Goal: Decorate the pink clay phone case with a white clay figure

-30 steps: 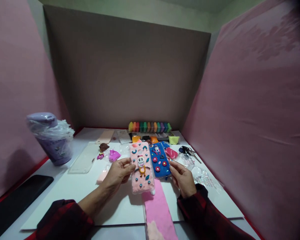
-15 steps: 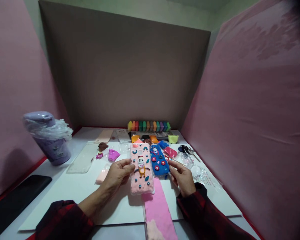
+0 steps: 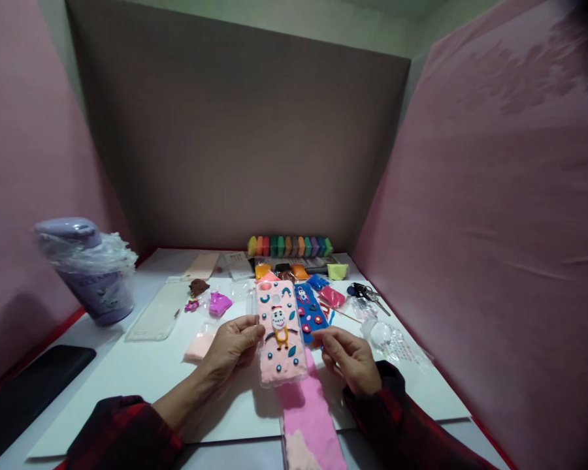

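My left hand (image 3: 235, 346) grips the left edge of a pink clay-covered phone case (image 3: 270, 358), holding it upright and facing me. The case carries a white-faced figure in yellow, blue dots and leaf shapes. My right hand (image 3: 350, 359) has its fingers drawn together near the pink case's right edge. Its fingertips overlap the lower right corner of a blue phone case (image 3: 313, 313) with red flowers, standing partly behind the pink one. Whether anything is between those fingers is hidden. Below lies a pink clay strip (image 3: 313, 418), partly pale at its near end.
A row of coloured clay blocks (image 3: 289, 246) stands at the back. A clear phone case (image 3: 157, 313), purple clay packet (image 3: 220, 303) and peach packet (image 3: 200, 346) lie left. Keys (image 3: 367, 294) and a bead packet (image 3: 396, 343) lie right. A lilac bottle (image 3: 100, 287) and black phone (image 3: 39, 385) are far left.
My right hand has shifted left and slightly down, from the blue case's right edge towards the pink case. The pink case has moved slightly right. The view has shifted a little.
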`<state>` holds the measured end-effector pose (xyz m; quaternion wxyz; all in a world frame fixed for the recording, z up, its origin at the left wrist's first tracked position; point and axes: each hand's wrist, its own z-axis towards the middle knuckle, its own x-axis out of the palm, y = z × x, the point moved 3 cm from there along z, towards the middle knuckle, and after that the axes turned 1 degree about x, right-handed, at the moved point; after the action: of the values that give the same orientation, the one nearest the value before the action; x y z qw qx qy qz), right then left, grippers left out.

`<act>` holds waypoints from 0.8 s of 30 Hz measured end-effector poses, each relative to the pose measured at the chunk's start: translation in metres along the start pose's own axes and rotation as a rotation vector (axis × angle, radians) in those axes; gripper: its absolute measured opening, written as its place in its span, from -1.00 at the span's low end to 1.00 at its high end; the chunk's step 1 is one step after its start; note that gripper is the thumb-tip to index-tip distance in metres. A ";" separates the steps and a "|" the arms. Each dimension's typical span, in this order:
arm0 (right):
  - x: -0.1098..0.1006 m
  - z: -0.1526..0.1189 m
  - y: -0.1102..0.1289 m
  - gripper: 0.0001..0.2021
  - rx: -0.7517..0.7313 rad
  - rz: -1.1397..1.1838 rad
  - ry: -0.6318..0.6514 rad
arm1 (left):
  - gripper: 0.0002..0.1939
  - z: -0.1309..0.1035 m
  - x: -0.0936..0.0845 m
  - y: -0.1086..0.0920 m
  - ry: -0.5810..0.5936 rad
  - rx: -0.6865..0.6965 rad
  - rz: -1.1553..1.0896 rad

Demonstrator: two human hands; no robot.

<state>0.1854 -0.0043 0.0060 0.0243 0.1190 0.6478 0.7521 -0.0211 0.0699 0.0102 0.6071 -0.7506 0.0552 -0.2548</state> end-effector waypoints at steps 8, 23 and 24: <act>0.014 -0.008 -0.016 -0.60 0.143 0.155 0.169 | -0.58 -0.003 0.009 -0.001 0.050 0.015 0.007; 0.016 0.000 -0.011 -0.67 0.228 0.319 0.088 | -0.63 -0.009 0.014 0.012 0.115 -0.079 0.000; 0.015 0.000 -0.011 -0.67 0.229 0.321 0.083 | -0.63 -0.009 0.014 0.013 0.110 -0.085 0.000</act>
<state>0.1692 0.0007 -0.0023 -0.1364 0.1913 0.7023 0.6719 -0.0098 0.0532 0.0037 0.5707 -0.7606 0.0993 -0.2930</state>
